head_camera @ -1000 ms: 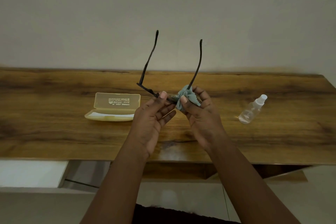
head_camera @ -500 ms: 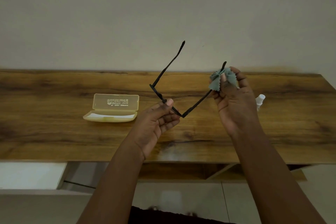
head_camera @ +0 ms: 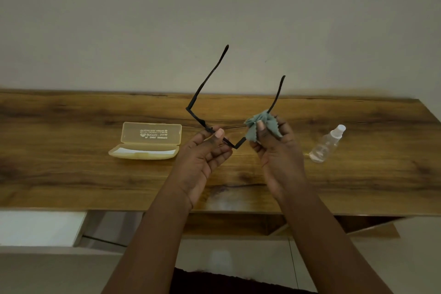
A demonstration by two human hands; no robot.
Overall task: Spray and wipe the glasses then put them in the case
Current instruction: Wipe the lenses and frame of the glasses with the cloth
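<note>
Black-framed glasses (head_camera: 207, 81) are held above the wooden table (head_camera: 71, 174) with both temple arms pointing up and away. My left hand (head_camera: 205, 157) pinches the frame front near its left hinge. My right hand (head_camera: 276, 150) holds a bunched grey-green cloth (head_camera: 259, 125) pressed around the right temple arm close to the frame. The yellow translucent case (head_camera: 145, 143) lies open on the table to the left of my hands. A small clear spray bottle (head_camera: 327, 144) with a white cap lies tilted on the table to the right.
A plain pale wall rises behind the table. The table's right end shows at the far right, near the bottle. Below the front edge are a white surface at the left and a wooden shelf frame.
My right hand with the cloth came back down the right temple arm to its base near the frame. The glasses tilted so the arms point more upright again.
</note>
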